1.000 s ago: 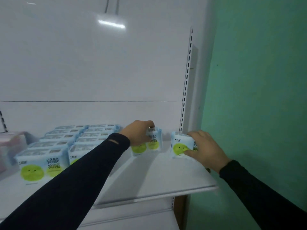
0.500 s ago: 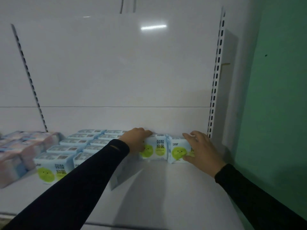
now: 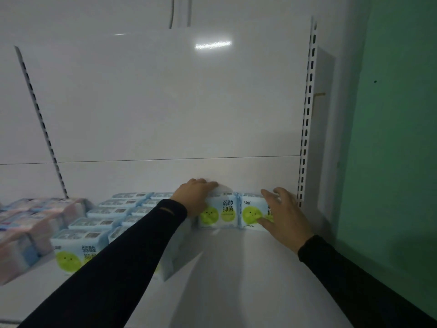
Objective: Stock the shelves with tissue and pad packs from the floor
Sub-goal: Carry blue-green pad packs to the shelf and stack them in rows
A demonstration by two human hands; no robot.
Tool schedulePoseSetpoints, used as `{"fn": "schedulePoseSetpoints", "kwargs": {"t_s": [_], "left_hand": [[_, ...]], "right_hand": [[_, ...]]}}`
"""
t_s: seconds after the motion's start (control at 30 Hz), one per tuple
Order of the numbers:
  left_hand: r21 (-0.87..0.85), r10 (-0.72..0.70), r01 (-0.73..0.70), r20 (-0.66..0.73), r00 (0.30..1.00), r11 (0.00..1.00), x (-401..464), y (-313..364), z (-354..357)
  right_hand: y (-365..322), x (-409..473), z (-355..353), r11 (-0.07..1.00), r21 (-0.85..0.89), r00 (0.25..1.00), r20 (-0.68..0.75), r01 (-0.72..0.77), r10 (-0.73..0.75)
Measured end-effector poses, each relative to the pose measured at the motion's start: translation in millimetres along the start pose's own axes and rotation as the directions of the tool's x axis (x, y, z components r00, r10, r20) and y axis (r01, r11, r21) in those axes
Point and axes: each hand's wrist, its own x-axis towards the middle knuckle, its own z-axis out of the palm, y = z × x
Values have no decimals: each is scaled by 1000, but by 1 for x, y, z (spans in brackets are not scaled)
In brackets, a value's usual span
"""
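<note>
Two light-blue pad packs with green smiley circles stand side by side at the back of the white shelf (image 3: 248,268). My left hand (image 3: 195,196) grips the top left of the left pack (image 3: 221,213). My right hand (image 3: 282,215) lies over the front and top of the right pack (image 3: 251,213), fingers spread, thumb pressed on its face. Both packs touch each other and sit against the back panel near the right upright.
Rows of the same blue packs (image 3: 104,216) fill the shelf to the left, with pink packs (image 3: 28,223) further left. A slotted white upright (image 3: 306,129) bounds the shelf on the right, beside a green wall (image 3: 397,138). Bare shelf surface lies in front of the two packs.
Both hands pushed their packs back to the rear panel and together until they touch. The view has moved closer and tilted up.
</note>
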Motion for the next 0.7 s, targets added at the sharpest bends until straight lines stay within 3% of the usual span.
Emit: {"fn": "schedulePoseSetpoints", "kwargs": {"t_s": [0.13,0.3,0.57,0.7], "left_hand": [[-153,-81,77,-18,997,985,-6,-35,-16],[-178,-226,243,110,968,954,-16,-64,2],[-240,-282,293,79,956,926,-2,-66,11],[-277,-309,312,53,949,909,-3,-66,13]], "right_hand": [[1,-1,3,999,-31,1000,16,16,-15],[-3,6,8,1000,16,999,42,13,-14],[-8,14,16,997,-34,996,40,76,-75],[0,11,10,996,-91,1000,23,22,-20]]}}
